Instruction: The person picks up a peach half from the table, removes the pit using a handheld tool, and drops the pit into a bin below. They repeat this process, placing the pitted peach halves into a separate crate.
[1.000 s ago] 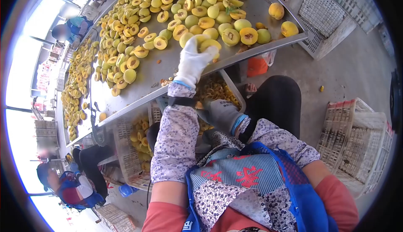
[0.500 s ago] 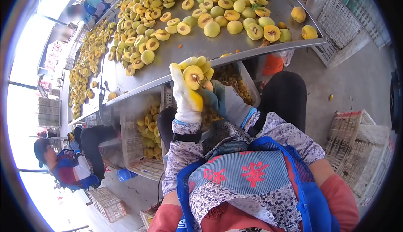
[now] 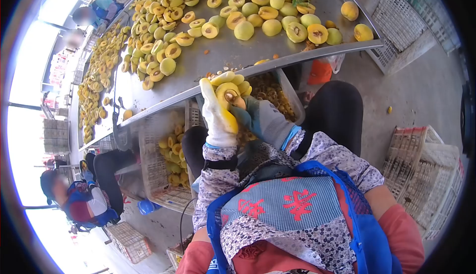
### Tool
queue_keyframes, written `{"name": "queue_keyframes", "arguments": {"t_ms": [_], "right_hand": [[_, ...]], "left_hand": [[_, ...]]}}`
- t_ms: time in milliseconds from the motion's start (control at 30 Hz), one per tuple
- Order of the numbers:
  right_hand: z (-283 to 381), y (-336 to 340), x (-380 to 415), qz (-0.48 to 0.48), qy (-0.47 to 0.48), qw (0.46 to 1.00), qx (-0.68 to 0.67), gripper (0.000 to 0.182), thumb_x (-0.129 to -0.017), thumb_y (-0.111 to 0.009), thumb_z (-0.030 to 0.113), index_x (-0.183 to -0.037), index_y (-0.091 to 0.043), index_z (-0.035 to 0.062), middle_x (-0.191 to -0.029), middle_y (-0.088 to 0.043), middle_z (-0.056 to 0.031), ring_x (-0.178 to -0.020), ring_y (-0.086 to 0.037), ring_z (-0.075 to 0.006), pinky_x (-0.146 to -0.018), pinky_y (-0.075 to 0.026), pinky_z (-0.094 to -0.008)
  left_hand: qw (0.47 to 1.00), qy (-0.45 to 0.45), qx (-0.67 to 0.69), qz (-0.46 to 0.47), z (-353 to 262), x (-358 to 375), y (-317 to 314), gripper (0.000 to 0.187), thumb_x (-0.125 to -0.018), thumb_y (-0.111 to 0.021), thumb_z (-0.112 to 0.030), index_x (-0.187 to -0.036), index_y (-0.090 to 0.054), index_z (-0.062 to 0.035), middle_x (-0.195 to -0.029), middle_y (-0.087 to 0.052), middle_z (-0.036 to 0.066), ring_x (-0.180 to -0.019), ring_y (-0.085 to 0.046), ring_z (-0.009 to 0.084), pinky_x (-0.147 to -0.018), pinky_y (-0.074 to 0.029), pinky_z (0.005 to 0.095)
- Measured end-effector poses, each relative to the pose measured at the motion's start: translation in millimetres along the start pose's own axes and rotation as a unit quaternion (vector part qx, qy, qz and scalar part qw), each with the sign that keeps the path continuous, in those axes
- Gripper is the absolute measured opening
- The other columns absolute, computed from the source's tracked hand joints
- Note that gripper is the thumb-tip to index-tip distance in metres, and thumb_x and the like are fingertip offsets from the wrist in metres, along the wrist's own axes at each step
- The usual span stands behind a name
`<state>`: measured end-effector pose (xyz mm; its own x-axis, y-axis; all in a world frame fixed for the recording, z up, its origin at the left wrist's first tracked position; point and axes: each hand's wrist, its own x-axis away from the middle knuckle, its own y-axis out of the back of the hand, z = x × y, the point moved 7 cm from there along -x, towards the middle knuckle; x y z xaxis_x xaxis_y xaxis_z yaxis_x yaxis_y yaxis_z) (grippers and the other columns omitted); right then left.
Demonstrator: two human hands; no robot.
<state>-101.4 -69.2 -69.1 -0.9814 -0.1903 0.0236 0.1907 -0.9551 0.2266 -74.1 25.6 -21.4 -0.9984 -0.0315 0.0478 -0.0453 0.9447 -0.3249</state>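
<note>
A halved yellow fruit (image 3: 227, 92) is held in my left hand (image 3: 218, 113), which wears a white glove with yellow-stained fingers wrapped round it, cut face up. My right hand (image 3: 258, 117), in a grey-green glove, is closed against the fruit's right side. Its fingertips are at the pit hollow; whether it holds a tool is hidden. Both hands are just below the front edge of a metal table (image 3: 218, 58), where many fruit halves (image 3: 173, 51) lie.
Under the table are a crate of fruit halves (image 3: 148, 151) and a tub of brown bits (image 3: 292, 93). Plastic crates (image 3: 414, 170) stand at right. A person (image 3: 82, 194) sits at left, another (image 3: 99, 12) at upper left. An orange bag (image 3: 320, 73) hangs near the table edge.
My right fingertips have moved further over the fruit's centre, covering more of the pit hollow. The view has shifted slightly. The left hand still holds the fruit.
</note>
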Motion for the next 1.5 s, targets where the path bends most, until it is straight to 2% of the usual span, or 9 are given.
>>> {"name": "queue_keyframes", "arguments": {"t_ms": [33, 267, 367, 633, 933, 1033, 1267, 1333, 1500], "right_hand": [[0, 0, 1, 0.006, 0.003, 1.0, 0.015, 0.056, -0.1, -0.043, 0.053, -0.118, -0.061, 0.0033, -0.095, -0.069, -0.0264, -0.093, -0.067, -0.0434, -0.082, -0.051, -0.0475], [-15, -13, 0, 0.015, -0.036, 0.997, -0.07, 0.047, -0.1, -0.055, 0.044, -0.12, -0.063, 0.0026, -0.099, -0.072, -0.0166, -0.095, -0.07, -0.0265, -0.084, -0.054, -0.036], [-17, -21, 4, 0.01, -0.034, 0.963, -0.266, 0.048, -0.101, -0.053, 0.044, -0.119, -0.063, 0.0012, -0.097, -0.072, -0.0149, -0.094, -0.069, -0.0218, -0.084, -0.053, -0.0331], [-11, -6, 8, 0.03, 0.004, 0.999, 0.011, 0.05, -0.102, -0.049, 0.047, -0.112, -0.065, 0.0, -0.093, -0.072, -0.0147, -0.091, -0.07, -0.0227, -0.082, -0.054, -0.0348], [-15, -17, 10, 0.012, -0.039, 0.983, -0.179, 0.045, -0.103, -0.05, 0.042, -0.115, -0.065, 0.0019, -0.102, -0.071, -0.0099, -0.097, -0.066, -0.0182, -0.086, -0.052, -0.0319], [-17, -17, 8, -0.006, 0.005, 0.988, -0.155, 0.042, -0.104, -0.051, 0.04, -0.116, -0.065, 0.0019, -0.102, -0.071, -0.0098, -0.097, -0.066, -0.0173, -0.086, -0.052, -0.0315], [-26, -12, 10, 0.026, -0.051, 0.99, -0.131, 0.045, -0.102, -0.053, 0.043, -0.118, -0.064, 0.0031, -0.103, -0.072, -0.0103, -0.095, -0.067, -0.0178, -0.085, -0.053, -0.0323], [-11, -8, 15, 0.071, -0.032, 0.993, -0.084, 0.072, -0.099, -0.04, 0.065, -0.122, -0.059, -0.0014, -0.105, -0.068, -0.0215, -0.104, -0.066, -0.0336, -0.09, -0.049, -0.041], [-18, -13, 17, 0.114, -0.076, 0.982, -0.128, 0.064, -0.094, -0.058, 0.056, -0.123, -0.056, -0.0013, -0.112, -0.066, -0.0208, -0.11, -0.064, -0.0316, -0.093, -0.049, -0.0391]], "left_hand": [[1.0, 0.003, -0.002, -0.004, 0, 0, 0, 0.055, -0.105, -0.036, -0.048, -0.113, -0.06, 0.0013, -0.105, -0.067, 0.019, -0.093, -0.068, 0.0328, -0.089, -0.056, 0.0423], [0.999, -0.004, -0.011, -0.047, 15, 2, -1, 0.055, -0.105, -0.038, -0.048, -0.113, -0.059, 0.0014, -0.101, -0.067, 0.017, -0.09, -0.067, 0.0303, -0.087, -0.056, 0.0414], [0.939, -0.212, -0.27, -0.035, -3, 11, -16, 0.054, -0.105, -0.038, -0.048, -0.112, -0.058, 0.0015, -0.099, -0.067, 0.017, -0.089, -0.067, 0.0294, -0.084, -0.057, 0.0404], [0.998, -0.009, -0.046, 0.032, 12, 4, -1, 0.052, -0.106, -0.036, -0.045, -0.112, -0.058, 0.0012, -0.097, -0.067, 0.017, -0.086, -0.067, 0.0302, -0.082, -0.056, 0.0395], [0.985, 0.109, 0.09, -0.098, 27, 5, 5, 0.045, -0.108, -0.035, -0.04, -0.113, -0.058, -0.0006, -0.101, -0.066, 0.018, -0.086, -0.067, 0.0303, -0.086, -0.056, 0.0423], [0.993, -0.058, -0.099, -0.039, 23, 6, 4, 0.043, -0.107, -0.036, -0.038, -0.113, -0.057, -0.0008, -0.101, -0.066, 0.017, -0.086, -0.067, 0.0293, -0.087, -0.056, 0.0425], [0.969, -0.157, -0.191, 0.019, 9, 11, -4, 0.045, -0.106, -0.038, -0.04, -0.112, -0.057, 0.0007, -0.101, -0.066, 0.016, -0.086, -0.067, 0.0268, -0.083, -0.057, 0.038], [0.994, -0.037, -0.094, 0.037, 16, 8, 0, 0.047, -0.106, -0.037, -0.04, -0.11, -0.059, 0.0014, -0.098, -0.067, 0.017, -0.085, -0.067, 0.0263, -0.076, -0.057, 0.0365], [0.991, 0.086, -0.093, 0.033, 34, -10, 17, 0.052, -0.106, -0.038, -0.042, -0.102, -0.065, 0.0019, -0.088, -0.069, 0.017, -0.077, -0.067, 0.0261, -0.07, -0.055, 0.0368]]}}
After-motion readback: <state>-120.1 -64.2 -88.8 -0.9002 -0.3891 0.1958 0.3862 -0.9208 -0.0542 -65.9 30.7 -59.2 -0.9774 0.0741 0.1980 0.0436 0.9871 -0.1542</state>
